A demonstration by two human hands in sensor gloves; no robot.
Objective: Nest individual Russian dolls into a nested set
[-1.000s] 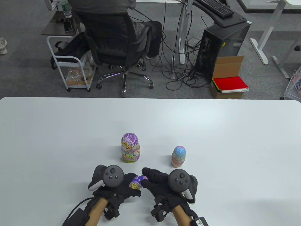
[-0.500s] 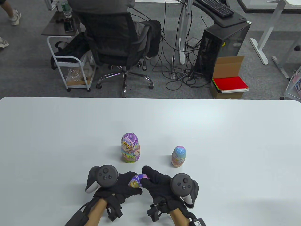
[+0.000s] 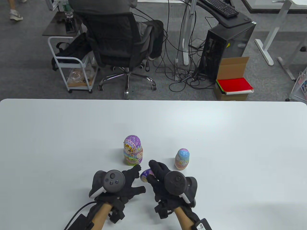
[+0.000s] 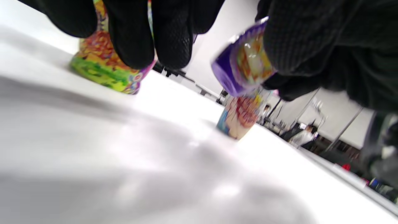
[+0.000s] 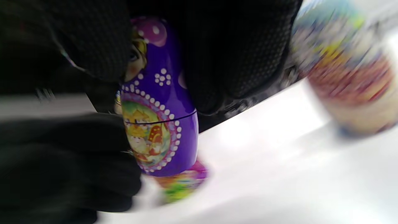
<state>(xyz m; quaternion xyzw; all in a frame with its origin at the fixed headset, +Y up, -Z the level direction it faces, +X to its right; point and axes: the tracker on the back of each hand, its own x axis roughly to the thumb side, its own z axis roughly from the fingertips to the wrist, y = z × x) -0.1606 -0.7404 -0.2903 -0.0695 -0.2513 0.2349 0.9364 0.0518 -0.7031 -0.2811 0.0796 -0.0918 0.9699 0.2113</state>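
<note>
My right hand (image 3: 150, 173) grips a small purple doll (image 3: 145, 174) above the table, between the two standing dolls. The right wrist view shows it closed and whole (image 5: 158, 124) between my fingers (image 5: 236, 56). My left hand (image 3: 134, 177) is open and empty, its fingers (image 3: 137, 168) spread close to the base of the large purple-headed doll (image 3: 133, 150). That doll stands closed at the table's middle and shows behind my left fingers in the left wrist view (image 4: 105, 73). A medium blue-and-pink doll (image 3: 181, 159) stands to the right.
The white table (image 3: 215, 134) runs wide on both sides of the dolls. Beyond its far edge are an office chair with a seated person (image 3: 115, 36), a computer tower (image 3: 225, 45) and a cardboard box (image 3: 233, 81) on the floor.
My left hand has let go of the small purple doll and spread its fingers. My right hand has carried the doll away from me, toward the large doll.
</note>
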